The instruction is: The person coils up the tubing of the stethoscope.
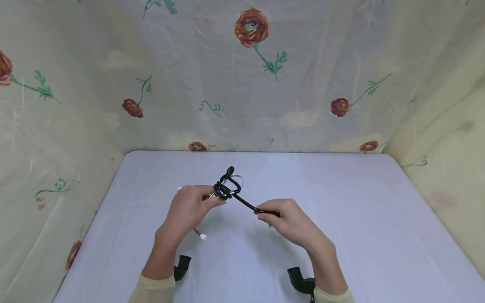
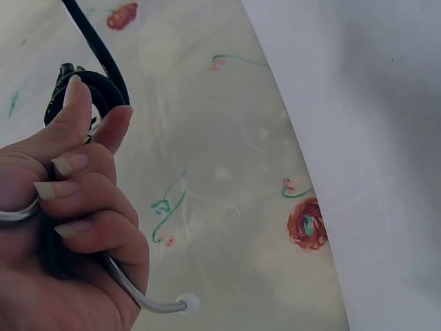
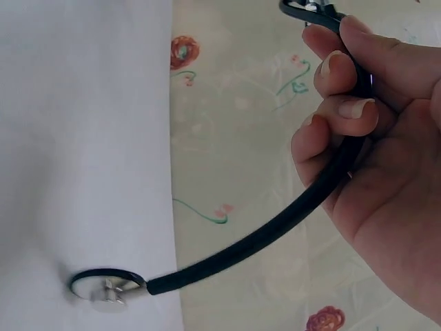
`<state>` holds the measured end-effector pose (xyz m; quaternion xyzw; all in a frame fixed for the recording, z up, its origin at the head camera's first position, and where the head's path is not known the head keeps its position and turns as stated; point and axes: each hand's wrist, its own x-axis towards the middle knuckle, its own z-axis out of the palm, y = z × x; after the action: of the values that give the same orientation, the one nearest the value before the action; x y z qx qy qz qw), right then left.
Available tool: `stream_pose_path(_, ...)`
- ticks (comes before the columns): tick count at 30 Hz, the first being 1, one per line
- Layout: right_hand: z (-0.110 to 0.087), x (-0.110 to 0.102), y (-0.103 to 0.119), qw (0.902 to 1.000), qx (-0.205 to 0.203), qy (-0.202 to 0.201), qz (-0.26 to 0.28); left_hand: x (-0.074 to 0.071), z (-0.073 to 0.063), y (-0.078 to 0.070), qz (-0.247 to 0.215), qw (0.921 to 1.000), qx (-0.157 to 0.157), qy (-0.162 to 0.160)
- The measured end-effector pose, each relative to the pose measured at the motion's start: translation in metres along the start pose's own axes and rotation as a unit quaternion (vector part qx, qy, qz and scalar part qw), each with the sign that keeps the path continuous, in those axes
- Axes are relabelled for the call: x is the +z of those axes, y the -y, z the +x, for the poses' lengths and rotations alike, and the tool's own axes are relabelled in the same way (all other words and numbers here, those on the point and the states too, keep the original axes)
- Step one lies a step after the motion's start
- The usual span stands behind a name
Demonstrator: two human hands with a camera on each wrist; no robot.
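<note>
A stethoscope with black tubing (image 1: 246, 203) is held between the two hands over the table. Part of its tubing winds in coils (image 1: 223, 189) around the metal ear tubes. My left hand (image 1: 191, 208) grips the ear tubes and the base of the coils, fingers curled round them. One metal ear tube (image 2: 127, 283) comes out below the left fingers and ends in a white ear tip (image 1: 203, 237). My right hand (image 1: 289, 219) pinches the tubing to the right of the coils. In the right wrist view, the tubing runs on past this palm to the round, black-rimmed chest piece (image 3: 109, 286).
A white table (image 1: 379, 219) with rounded far corners lies beneath the hands. Floral cloth (image 1: 303, 63) hangs behind it and along both sides. Black curved pieces (image 1: 301, 281) sit at both wrists, near the cream sleeves (image 1: 155, 289).
</note>
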<state>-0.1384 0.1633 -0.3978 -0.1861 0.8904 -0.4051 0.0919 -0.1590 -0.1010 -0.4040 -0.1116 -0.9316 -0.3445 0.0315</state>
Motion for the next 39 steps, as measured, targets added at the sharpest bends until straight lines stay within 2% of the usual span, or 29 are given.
stream_pose_path(8,-0.005,-0.005,0.005,0.9996,-0.026,0.009,0.003,0.004,0.004,0.004,0.036,0.9991,-0.022,-0.010)
stream_pose_path(11,-0.009,-0.008,0.006,0.9989,-0.045,0.003,0.016,0.010,0.004,0.003,0.063,0.9978,-0.021,0.001)
stream_pose_path(14,-0.012,-0.010,0.006,0.9972,-0.065,-0.010,0.037,0.016,0.004,0.001,0.082,0.9961,0.004,0.033)
stream_pose_path(18,-0.014,-0.012,0.006,0.9920,-0.102,-0.037,0.065,0.023,0.003,-0.003,0.085,0.9915,0.061,0.078)
stream_pose_path(22,-0.014,-0.013,0.004,0.9857,-0.131,-0.068,0.083,0.024,0.000,-0.009,0.065,0.9844,0.088,0.138)
stream_pose_path(25,-0.013,-0.014,0.004,0.9815,-0.147,-0.078,0.095,0.023,-0.004,-0.014,0.038,0.9753,0.098,0.194)
stream_pose_path(27,-0.012,-0.013,0.004,0.9788,-0.158,-0.085,0.099,0.023,-0.006,-0.017,0.020,0.9690,0.109,0.220)
stream_pose_path(30,-0.011,-0.013,0.002,0.9752,-0.165,-0.103,0.106,0.021,-0.010,-0.024,-0.003,0.9620,0.127,0.242)
stream_pose_path(35,-0.009,-0.013,-0.002,0.9750,-0.145,-0.118,0.121,0.018,-0.015,-0.034,-0.048,0.9475,0.162,0.271)
stream_pose_path(39,-0.008,-0.012,-0.003,0.9765,-0.129,-0.116,0.128,0.013,-0.018,-0.040,-0.074,0.9387,0.192,0.277)
